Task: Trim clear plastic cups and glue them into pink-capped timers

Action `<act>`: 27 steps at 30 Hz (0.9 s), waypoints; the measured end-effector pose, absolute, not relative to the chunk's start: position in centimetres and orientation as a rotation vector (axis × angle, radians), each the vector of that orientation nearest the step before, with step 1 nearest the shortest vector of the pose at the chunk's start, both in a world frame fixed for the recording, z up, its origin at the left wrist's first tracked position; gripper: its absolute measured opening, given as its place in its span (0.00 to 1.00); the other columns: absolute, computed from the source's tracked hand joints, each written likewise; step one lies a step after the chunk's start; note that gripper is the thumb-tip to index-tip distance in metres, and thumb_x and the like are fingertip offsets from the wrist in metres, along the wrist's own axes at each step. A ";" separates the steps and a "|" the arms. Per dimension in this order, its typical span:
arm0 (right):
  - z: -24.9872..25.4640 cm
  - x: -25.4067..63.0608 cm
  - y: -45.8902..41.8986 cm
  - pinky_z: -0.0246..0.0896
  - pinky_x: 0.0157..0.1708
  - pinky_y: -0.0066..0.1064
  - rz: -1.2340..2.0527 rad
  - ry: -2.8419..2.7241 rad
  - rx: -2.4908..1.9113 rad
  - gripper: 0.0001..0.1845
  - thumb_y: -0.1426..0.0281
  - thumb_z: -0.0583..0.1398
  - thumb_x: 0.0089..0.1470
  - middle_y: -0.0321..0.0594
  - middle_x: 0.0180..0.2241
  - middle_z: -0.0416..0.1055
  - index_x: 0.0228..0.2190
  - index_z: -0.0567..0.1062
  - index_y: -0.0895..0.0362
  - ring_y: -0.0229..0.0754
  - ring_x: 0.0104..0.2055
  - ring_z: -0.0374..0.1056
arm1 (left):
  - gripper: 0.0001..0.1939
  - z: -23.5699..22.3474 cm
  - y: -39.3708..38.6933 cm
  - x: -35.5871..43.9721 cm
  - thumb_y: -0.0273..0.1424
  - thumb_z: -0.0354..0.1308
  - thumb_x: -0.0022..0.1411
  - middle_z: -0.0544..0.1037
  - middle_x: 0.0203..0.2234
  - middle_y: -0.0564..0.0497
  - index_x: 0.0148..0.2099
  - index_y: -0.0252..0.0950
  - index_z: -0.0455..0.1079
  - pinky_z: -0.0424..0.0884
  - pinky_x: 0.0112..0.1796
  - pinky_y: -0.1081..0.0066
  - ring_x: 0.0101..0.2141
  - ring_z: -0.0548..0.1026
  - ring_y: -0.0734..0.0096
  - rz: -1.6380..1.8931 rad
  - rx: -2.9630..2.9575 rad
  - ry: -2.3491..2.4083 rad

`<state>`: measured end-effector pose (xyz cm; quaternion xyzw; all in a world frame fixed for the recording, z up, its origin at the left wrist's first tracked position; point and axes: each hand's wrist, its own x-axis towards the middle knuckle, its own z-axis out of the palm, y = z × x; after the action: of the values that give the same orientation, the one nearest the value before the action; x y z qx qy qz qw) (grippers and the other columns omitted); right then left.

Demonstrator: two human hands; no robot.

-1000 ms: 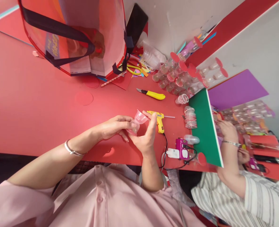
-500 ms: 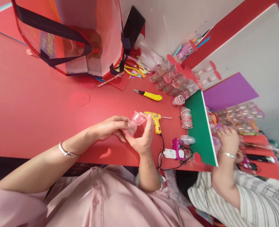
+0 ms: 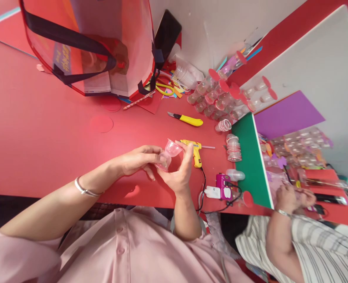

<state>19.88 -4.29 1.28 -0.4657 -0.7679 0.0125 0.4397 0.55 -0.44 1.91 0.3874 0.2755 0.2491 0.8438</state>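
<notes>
Two small clear plastic cups (image 3: 173,148), set base to base, are between my hands just above the red table (image 3: 58,149). My left hand (image 3: 141,159) pinches the lower cup (image 3: 164,160) from the left, thumb on top. My right hand (image 3: 178,175) spans the pair from rim to rim between thumb and fingers. Some small thing shows dimly inside the lower cup; I cannot make it out. Just right of my right hand's fingertips lies a yellow glue gun (image 3: 196,153) with a glue stick in its back. A yellow box cutter (image 3: 187,119) lies farther back, blade out.
A see-through bag (image 3: 88,47) stands at the back left. Finished cup pairs with red discs (image 3: 218,94) pile up at the back right. Cup stacks (image 3: 233,147) and a magenta device (image 3: 223,186) lie near the green divider (image 3: 250,157). Beyond it, a co-worker's hands (image 3: 291,196) work.
My hands and the two cups stay almost in place, with only a slight shift of the fingers. The co-worker's hands have moved nearer to the table's front edge.
</notes>
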 end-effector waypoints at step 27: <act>1.4 19.9 -4.6 0.69 0.64 0.62 0.116 -1.925 -1.123 0.60 0.59 0.69 0.60 0.57 0.62 0.68 0.76 0.38 0.53 0.57 0.64 0.69 | 0.22 1.3 -0.5 0.6 0.45 0.72 0.60 0.81 0.38 0.42 0.45 0.31 0.79 0.84 0.31 0.67 0.35 0.82 0.62 0.510 0.809 0.564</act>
<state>19.88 -4.59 1.44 -0.4521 -0.7748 0.0468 0.4395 0.59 -0.49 1.25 0.3838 0.2676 0.2421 0.8500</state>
